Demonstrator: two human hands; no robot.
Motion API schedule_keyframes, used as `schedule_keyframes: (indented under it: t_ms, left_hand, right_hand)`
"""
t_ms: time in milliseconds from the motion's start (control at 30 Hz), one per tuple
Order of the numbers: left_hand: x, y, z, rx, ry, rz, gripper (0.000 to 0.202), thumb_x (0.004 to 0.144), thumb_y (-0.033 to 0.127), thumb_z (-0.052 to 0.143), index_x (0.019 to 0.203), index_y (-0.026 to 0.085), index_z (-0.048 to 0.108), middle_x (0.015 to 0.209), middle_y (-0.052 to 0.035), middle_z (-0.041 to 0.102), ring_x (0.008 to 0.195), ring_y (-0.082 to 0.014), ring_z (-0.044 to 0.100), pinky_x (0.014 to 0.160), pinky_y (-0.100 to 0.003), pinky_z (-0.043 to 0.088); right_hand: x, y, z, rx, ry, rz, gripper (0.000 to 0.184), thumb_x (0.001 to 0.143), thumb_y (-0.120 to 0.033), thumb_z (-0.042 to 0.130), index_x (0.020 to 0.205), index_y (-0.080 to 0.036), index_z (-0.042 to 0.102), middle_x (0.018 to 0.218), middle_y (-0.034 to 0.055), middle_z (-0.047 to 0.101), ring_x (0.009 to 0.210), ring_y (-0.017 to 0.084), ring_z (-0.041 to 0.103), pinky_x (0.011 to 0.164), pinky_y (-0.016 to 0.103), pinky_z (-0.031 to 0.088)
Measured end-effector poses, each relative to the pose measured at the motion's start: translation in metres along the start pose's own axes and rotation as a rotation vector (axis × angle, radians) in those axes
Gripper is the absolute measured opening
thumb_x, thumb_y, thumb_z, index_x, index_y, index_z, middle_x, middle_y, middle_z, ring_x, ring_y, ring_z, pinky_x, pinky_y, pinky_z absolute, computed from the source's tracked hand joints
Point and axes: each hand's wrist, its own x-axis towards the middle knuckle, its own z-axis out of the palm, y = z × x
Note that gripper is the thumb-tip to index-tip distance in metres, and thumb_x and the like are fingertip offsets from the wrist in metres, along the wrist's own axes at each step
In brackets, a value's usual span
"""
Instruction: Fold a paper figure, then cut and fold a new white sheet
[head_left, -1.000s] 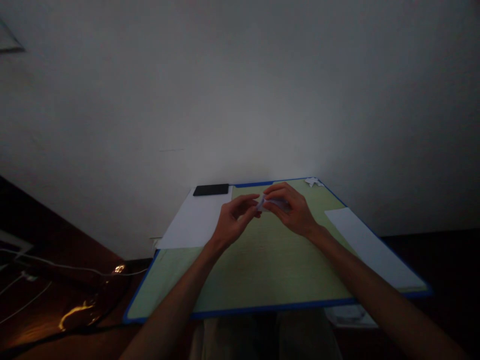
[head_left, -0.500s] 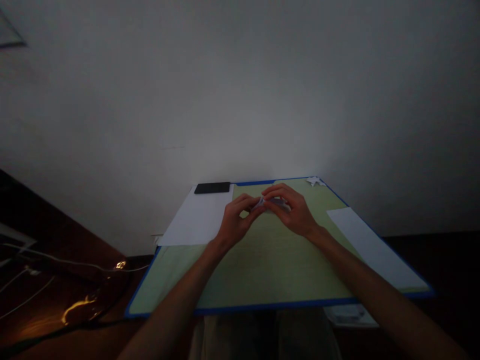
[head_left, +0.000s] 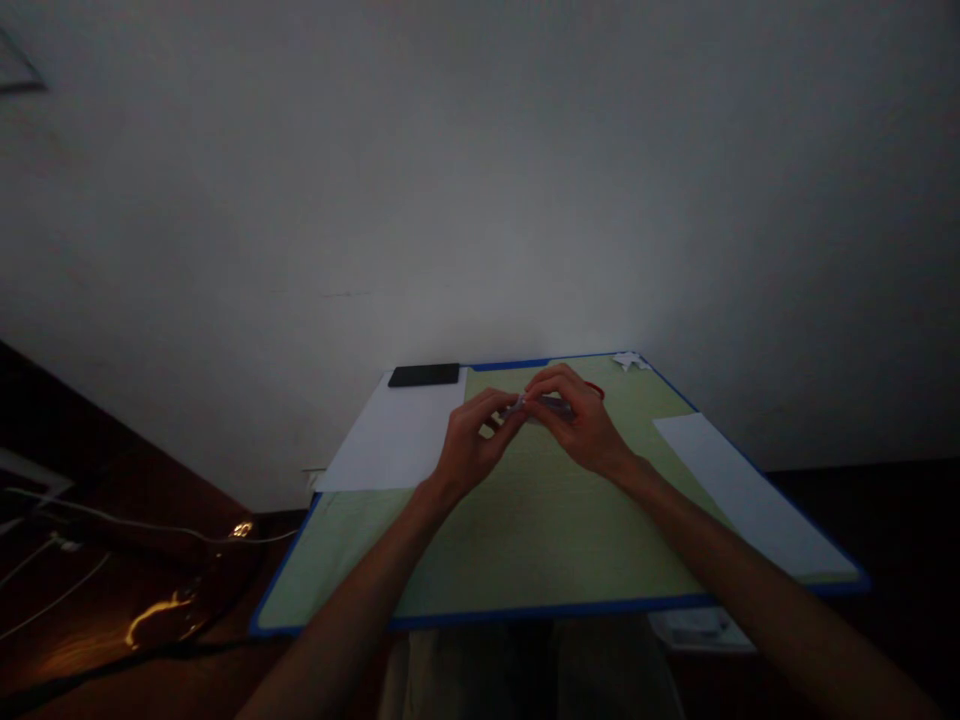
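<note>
A small piece of folded white paper (head_left: 555, 404) is held between my two hands above the middle of the green tabletop (head_left: 540, 540). My left hand (head_left: 478, 432) pinches its left end between thumb and fingers. With thumb and fingertips, my right hand (head_left: 576, 420) grips it from the right, and the fingertips of both hands nearly meet. Much of the paper is hidden by the fingers. Just behind my right hand shows a red curved loop (head_left: 595, 389); the rest of that object is covered.
A black phone-like slab (head_left: 424, 375) rests on a white sheet (head_left: 390, 435) at the left. White paper scraps (head_left: 631, 361) lie at the far right corner. Another white sheet (head_left: 750, 490) lies along the right edge. A wall (head_left: 480, 200) rises behind the table.
My right hand has turned slightly and the red loop behind it now shows. Both hands keep their pinch on the paper in nearly the same place.
</note>
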Motion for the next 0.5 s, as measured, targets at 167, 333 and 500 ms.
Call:
schedule_keyframes:
  t_ms: [167, 333, 500]
  left_hand:
    - [-0.0009, 0.0005, 0.0007, 0.004, -0.006, -0.021, 0.015, 0.093, 0.033, 0.067, 0.095, 0.018, 0.07, 0.087, -0.0044, 0.07, 0.073, -0.0131, 0.067, 0.057, -0.021, 0.056]
    - [-0.003, -0.0005, 0.0031, -0.037, -0.02, -0.042, 0.019, 0.093, 0.037, 0.067, 0.095, 0.018, 0.07, 0.087, -0.0042, 0.07, 0.063, -0.0109, 0.065, 0.052, -0.021, 0.058]
    - [-0.0017, -0.0013, 0.0028, -0.136, 0.0, -0.136, 0.021, 0.09, 0.038, 0.069, 0.093, 0.017, 0.072, 0.088, -0.0043, 0.07, 0.067, -0.0131, 0.067, 0.057, -0.025, 0.063]
  right_hand:
    - [0.0009, -0.0004, -0.002, -0.037, 0.012, -0.027, 0.006, 0.09, -0.02, 0.069, 0.094, -0.024, 0.066, 0.1, 0.0045, 0.061, 0.096, 0.02, 0.062, 0.086, 0.038, 0.051]
    - [0.0002, -0.0004, -0.0009, -0.1, 0.025, -0.07, 0.009, 0.089, -0.016, 0.067, 0.093, -0.024, 0.066, 0.098, 0.0045, 0.06, 0.093, 0.02, 0.061, 0.082, 0.038, 0.052]
    - [-0.0001, -0.0012, -0.0018, -0.141, 0.005, -0.092, 0.008, 0.093, -0.02, 0.065, 0.099, -0.025, 0.068, 0.1, 0.0055, 0.06, 0.095, 0.02, 0.061, 0.083, 0.04, 0.052]
